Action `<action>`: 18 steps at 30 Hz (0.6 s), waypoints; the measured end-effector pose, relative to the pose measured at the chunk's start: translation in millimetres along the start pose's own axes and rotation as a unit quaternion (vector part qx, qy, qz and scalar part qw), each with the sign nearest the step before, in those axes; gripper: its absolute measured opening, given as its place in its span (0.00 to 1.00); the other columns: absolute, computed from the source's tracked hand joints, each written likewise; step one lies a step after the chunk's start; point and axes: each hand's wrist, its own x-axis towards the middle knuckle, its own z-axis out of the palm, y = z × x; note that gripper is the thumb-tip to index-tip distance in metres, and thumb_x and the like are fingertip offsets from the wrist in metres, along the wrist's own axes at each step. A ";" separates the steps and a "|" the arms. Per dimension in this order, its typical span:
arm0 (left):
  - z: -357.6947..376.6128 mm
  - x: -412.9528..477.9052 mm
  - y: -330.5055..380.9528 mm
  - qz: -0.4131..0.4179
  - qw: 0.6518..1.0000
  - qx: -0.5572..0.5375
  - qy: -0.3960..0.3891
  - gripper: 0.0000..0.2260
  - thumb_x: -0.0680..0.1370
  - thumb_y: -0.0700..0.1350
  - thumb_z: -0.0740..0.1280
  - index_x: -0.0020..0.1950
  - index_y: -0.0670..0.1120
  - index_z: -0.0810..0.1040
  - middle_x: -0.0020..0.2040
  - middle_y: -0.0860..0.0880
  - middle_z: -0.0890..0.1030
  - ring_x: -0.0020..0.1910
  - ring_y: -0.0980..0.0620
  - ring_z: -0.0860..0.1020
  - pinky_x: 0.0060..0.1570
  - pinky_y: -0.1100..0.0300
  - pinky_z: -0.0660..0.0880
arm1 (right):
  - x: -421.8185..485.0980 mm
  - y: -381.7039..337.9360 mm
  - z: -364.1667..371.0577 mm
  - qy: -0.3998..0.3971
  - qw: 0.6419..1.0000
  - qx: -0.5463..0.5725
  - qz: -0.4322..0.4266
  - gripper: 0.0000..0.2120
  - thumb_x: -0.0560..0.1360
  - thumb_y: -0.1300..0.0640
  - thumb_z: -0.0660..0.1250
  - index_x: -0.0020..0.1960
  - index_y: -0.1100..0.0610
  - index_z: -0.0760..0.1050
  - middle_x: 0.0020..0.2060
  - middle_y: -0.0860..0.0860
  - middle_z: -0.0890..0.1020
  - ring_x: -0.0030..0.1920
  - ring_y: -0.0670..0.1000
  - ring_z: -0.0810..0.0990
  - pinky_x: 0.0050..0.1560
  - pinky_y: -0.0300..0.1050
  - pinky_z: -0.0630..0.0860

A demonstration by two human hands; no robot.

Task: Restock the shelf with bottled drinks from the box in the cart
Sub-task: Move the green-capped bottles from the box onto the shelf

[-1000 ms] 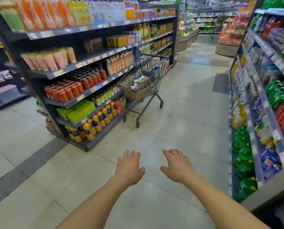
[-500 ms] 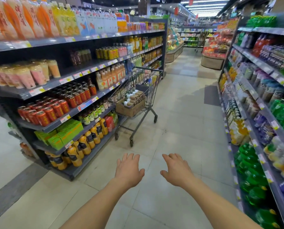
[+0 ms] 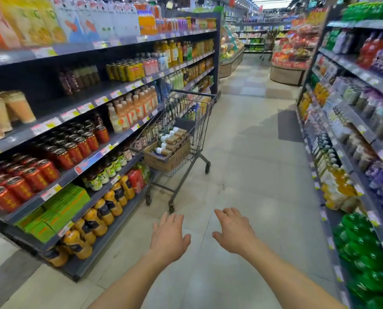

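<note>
Both hands are out front, palms down, holding nothing. Left hand (image 3: 168, 238) has its fingers straight and spread. Right hand (image 3: 235, 233) has its fingers loosely extended, the tips hard to make out. Both are short of the cart (image 3: 199, 128), on its near side, well apart from it. Forearms are cut off at the bottom edge.

The cart stands close beside the shelf (image 3: 52, 103) on its left. The wire wall overlaps the shelf goods, so I cannot tell whether they touch. The box (image 3: 170, 161) sits inside the cart basket at the near end; whether it is woven or cardboard is unclear. The bottled drinks (image 3: 171, 140) lie on their sides in the box, with white caps and tan bodies. The lower ones are hidden by the box wall, the count is unclear and the labels are unreadable.

Left of the cart, the red cans (image 3: 52, 161) are partly cut off at the frame edge. Right of the cart, across the floor (image 3: 253, 163), the second shelving (image 3: 353, 123) is badly blurred.
</note>
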 end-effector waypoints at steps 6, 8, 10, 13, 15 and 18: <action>-24.4 108.1 12.6 -0.024 1.000 -0.010 0.006 0.26 0.79 0.57 0.62 0.75 0.50 0.64 0.76 0.50 0.64 0.79 0.44 0.53 0.75 0.39 0.55 | 113.4 27.3 -40.2 0.002 0.999 -0.006 -0.031 0.31 0.77 0.43 0.62 0.76 0.52 0.58 0.68 0.53 0.68 0.71 0.57 0.61 0.65 0.57 0.66; -32.4 138.1 12.4 -0.032 0.999 -0.014 0.011 0.27 0.78 0.57 0.62 0.75 0.50 0.64 0.77 0.50 0.63 0.79 0.44 0.53 0.75 0.37 0.53 | 145.6 31.6 -50.0 0.007 0.999 -0.003 -0.039 0.31 0.77 0.43 0.62 0.75 0.52 0.58 0.67 0.52 0.69 0.71 0.57 0.61 0.64 0.56 0.66; -38.8 166.0 9.4 -0.047 0.999 -0.012 0.017 0.28 0.78 0.57 0.62 0.77 0.51 0.62 0.78 0.50 0.62 0.79 0.43 0.52 0.75 0.37 0.51 | 175.5 34.0 -57.0 0.007 0.999 0.000 -0.044 0.31 0.76 0.43 0.62 0.75 0.51 0.58 0.68 0.53 0.69 0.71 0.57 0.61 0.65 0.56 0.66; -48.9 203.0 1.2 -0.055 0.998 -0.005 0.033 0.29 0.78 0.58 0.63 0.77 0.52 0.62 0.77 0.51 0.63 0.79 0.43 0.53 0.74 0.37 0.51 | 217.8 35.2 -63.3 0.010 0.999 0.001 -0.051 0.31 0.76 0.43 0.62 0.75 0.51 0.59 0.68 0.53 0.68 0.72 0.57 0.60 0.66 0.57 0.65; -53.7 224.8 -7.5 -0.059 0.998 -0.003 0.039 0.29 0.78 0.58 0.63 0.77 0.52 0.63 0.77 0.51 0.64 0.78 0.44 0.54 0.74 0.37 0.51 | 242.6 33.5 -66.0 0.008 0.998 -0.004 -0.057 0.31 0.76 0.43 0.62 0.75 0.52 0.59 0.69 0.53 0.68 0.72 0.57 0.60 0.66 0.57 0.65; -57.5 258.2 -22.2 -0.063 0.997 -0.017 0.037 0.28 0.78 0.57 0.63 0.77 0.52 0.62 0.78 0.51 0.62 0.79 0.44 0.53 0.74 0.37 0.51 | 280.0 29.6 -67.2 0.011 0.998 -0.009 -0.055 0.30 0.76 0.43 0.62 0.74 0.52 0.61 0.68 0.53 0.69 0.71 0.57 0.61 0.65 0.57 0.66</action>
